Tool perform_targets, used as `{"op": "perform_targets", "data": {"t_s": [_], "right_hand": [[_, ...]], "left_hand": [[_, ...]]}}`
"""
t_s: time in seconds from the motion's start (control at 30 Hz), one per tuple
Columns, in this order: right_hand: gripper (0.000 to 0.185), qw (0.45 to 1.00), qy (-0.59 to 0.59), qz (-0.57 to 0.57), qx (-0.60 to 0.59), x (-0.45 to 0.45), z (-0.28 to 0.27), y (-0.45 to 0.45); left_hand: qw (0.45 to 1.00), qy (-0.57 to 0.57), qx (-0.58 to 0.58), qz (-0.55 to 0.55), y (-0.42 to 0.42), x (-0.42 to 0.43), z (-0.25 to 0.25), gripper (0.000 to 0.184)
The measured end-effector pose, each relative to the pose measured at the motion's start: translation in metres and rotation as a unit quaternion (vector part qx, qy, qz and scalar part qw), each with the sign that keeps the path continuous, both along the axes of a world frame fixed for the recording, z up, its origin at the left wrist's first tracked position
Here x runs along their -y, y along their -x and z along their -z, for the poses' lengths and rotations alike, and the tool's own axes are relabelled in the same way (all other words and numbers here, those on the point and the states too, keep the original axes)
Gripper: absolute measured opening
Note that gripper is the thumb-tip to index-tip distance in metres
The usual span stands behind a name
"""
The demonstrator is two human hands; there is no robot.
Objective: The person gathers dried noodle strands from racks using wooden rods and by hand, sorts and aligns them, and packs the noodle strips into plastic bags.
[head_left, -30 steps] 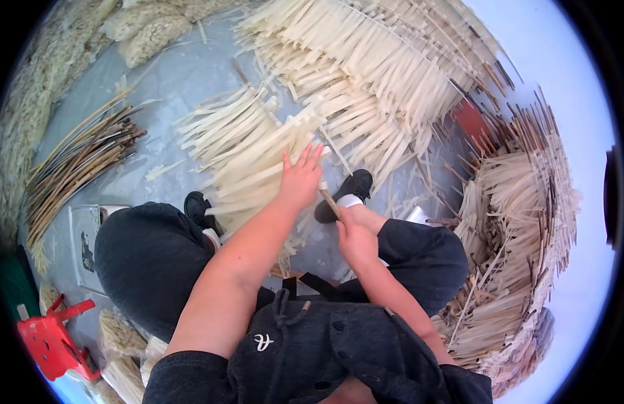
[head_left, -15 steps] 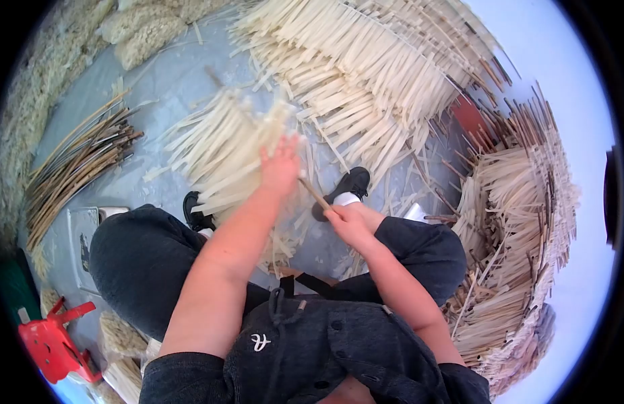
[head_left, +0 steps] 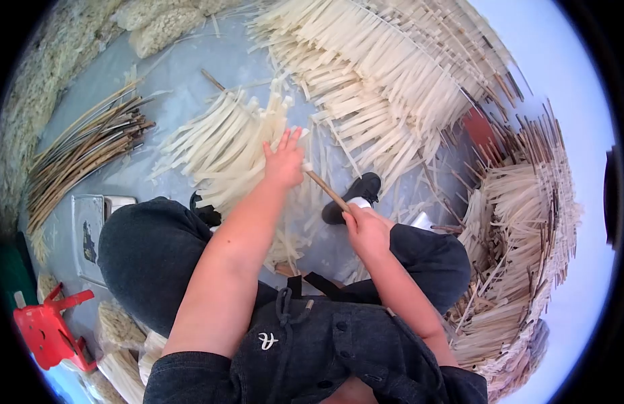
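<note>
A brown stick is gripped near its lower right end by my right hand. Pale flat strips hang in a row along the stick, whose far end pokes out at the upper left. My left hand lies with spread fingers at the right edge of these strips, close to where the bare part of the stick begins. Its palm is turned away, and whatever is under it is hidden.
Many strip-covered sticks lie at the top, with another heap at the right. Bare sticks are bundled at the left, above a metal tray. A red stool stands lower left. My shoe is beside the stick.
The stick and its strips have moved left. My left hand has shifted left with them, its fingers still spread. My right hand keeps its hold on the stick.
</note>
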State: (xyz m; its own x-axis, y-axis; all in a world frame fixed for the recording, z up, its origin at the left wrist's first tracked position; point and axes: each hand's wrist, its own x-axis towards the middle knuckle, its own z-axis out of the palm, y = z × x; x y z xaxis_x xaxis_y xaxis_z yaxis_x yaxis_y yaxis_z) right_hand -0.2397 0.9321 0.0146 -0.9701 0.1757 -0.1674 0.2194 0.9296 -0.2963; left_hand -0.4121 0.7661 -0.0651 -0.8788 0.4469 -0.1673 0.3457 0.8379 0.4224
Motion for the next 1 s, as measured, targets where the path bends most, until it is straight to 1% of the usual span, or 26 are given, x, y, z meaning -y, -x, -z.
{"op": "perform_targets", "data": {"t_s": [0.13,0.17,0.2,0.23,0.3,0.33,0.4,0.43,0.5,0.53,0.6,0.63,0.7,0.73,0.8,0.83,0.9,0.93,1.0], "right_hand": [[0.033,1.000,0.024,0.001,-0.011,-0.005,-0.002,-0.008],[0.032,0.992,0.119,0.015,0.039,-0.013,0.004,-0.005],[0.031,0.972,0.213,0.030,0.089,-0.021,0.010,0.000],[0.031,0.972,0.213,0.034,0.094,-0.032,0.022,0.002],[0.030,0.943,0.293,0.081,0.137,-0.049,0.045,0.011],[0.030,0.943,0.293,0.079,0.135,-0.048,0.043,0.016],[0.032,0.970,0.201,0.048,0.128,-0.040,0.039,0.024],[0.032,0.970,0.202,0.047,0.127,-0.033,0.031,0.030],[0.035,0.975,0.164,0.060,0.138,-0.016,0.018,0.043],[0.035,0.974,0.166,0.059,0.141,-0.010,0.025,0.052],[0.034,0.976,0.199,0.021,0.085,0.002,0.040,0.071],[0.034,0.976,0.203,0.020,0.082,0.006,0.042,0.075],[0.032,0.992,0.124,-0.005,0.031,0.016,0.041,0.078],[0.032,0.992,0.123,-0.007,0.032,0.021,0.040,0.077],[0.030,0.998,0.042,-0.005,0.043,0.029,0.034,0.068],[0.030,0.998,0.040,-0.004,0.047,0.035,0.031,0.063],[0.029,0.996,0.049,0.005,0.079,0.042,0.027,0.056],[0.029,0.995,0.047,0.006,0.083,0.038,0.032,0.055],[0.028,0.971,0.230,0.020,0.061,0.026,0.043,0.053]], "left_hand": [[1.000,-0.002,0.003,0.008,-0.005,0.001,-0.009,0.031],[1.000,0.016,0.009,0.014,-0.005,0.001,-0.010,0.037],[0.999,0.034,0.015,0.021,-0.006,0.001,-0.009,0.044],[0.999,0.034,0.020,0.025,-0.010,0.002,-0.005,0.044],[0.996,-0.022,-0.079,0.021,-0.014,0.010,0.008,0.067],[0.996,-0.021,-0.082,0.020,-0.019,0.012,0.013,0.067],[0.987,-0.090,-0.129,-0.044,-0.036,0.019,0.023,0.086],[0.987,-0.089,-0.129,-0.045,-0.037,0.022,0.030,0.086],[0.958,-0.267,-0.037,-0.097,-0.040,0.029,0.043,0.089],[0.959,-0.265,-0.036,-0.099,-0.039,0.033,0.044,0.089],[0.950,-0.274,-0.040,-0.146,-0.028,0.041,0.046,0.096],[0.950,-0.271,-0.044,-0.145,-0.023,0.044,0.048,0.096],[0.958,-0.228,-0.073,-0.157,-0.016,0.048,0.052,0.104],[0.958,-0.229,-0.073,-0.159,-0.015,0.047,0.052,0.104],[0.979,-0.137,-0.027,-0.152,-0.019,0.035,0.055,0.110],[0.978,-0.138,-0.022,-0.152,-0.020,0.031,0.051,0.110],[0.968,-0.098,-0.022,-0.232,-0.022,0.024,0.045,0.114],[0.968,-0.099,-0.017,-0.231,-0.024,0.022,0.049,0.114],[0.960,-0.137,-0.050,-0.238,-0.028,0.021,0.055,0.113]]}}
